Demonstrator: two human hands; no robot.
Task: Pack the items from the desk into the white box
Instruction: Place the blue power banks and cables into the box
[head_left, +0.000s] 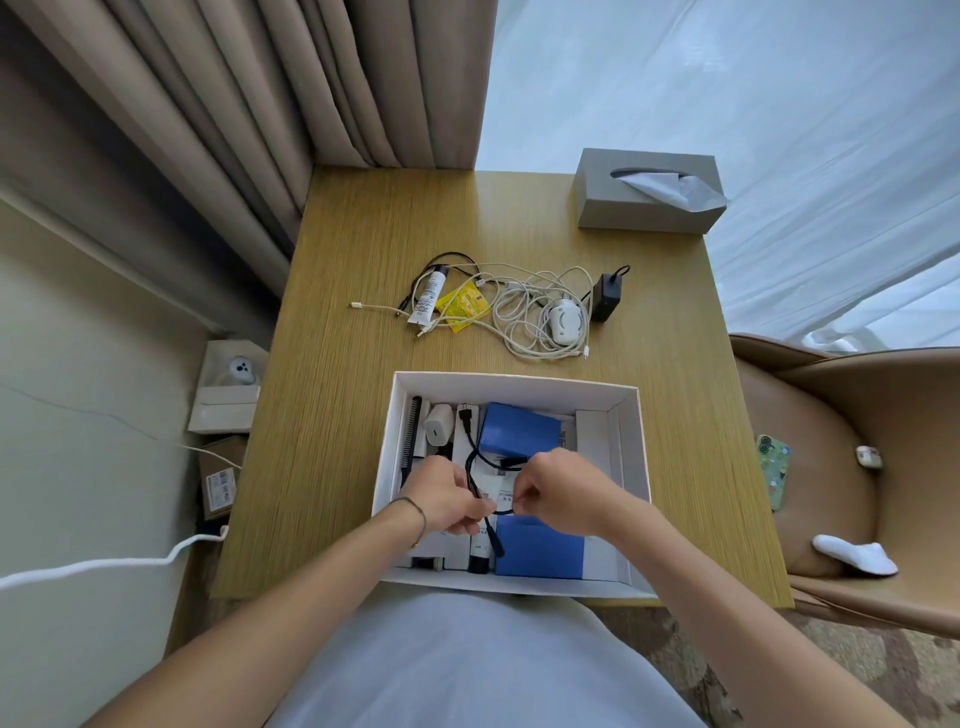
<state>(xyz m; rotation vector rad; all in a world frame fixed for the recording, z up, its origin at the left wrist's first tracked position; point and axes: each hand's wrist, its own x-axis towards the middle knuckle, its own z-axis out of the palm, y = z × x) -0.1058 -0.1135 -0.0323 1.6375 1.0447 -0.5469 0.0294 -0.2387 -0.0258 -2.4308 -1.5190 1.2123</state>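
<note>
The white box (631, 441) sits at the desk's near edge. Inside lie a black comb (413, 434), a white plug adapter (439, 423), two blue packs (519, 428) and a looped black cable (472, 462). My left hand (441, 496) and my right hand (553, 491) are both over the box, each pinching that black cable. Beyond the box on the desk lie a white tube (428, 293), a yellow sachet (462, 306), tangled white cables (524, 312), a small white device (563, 322) and a black charger (608, 296).
A grey tissue box (649, 189) stands at the desk's far right corner. Curtains hang behind. A tan chair (841, 467) at the right holds a phone (774, 467), an earbud case and a white sock. Boxes and a white cord are on the floor at left.
</note>
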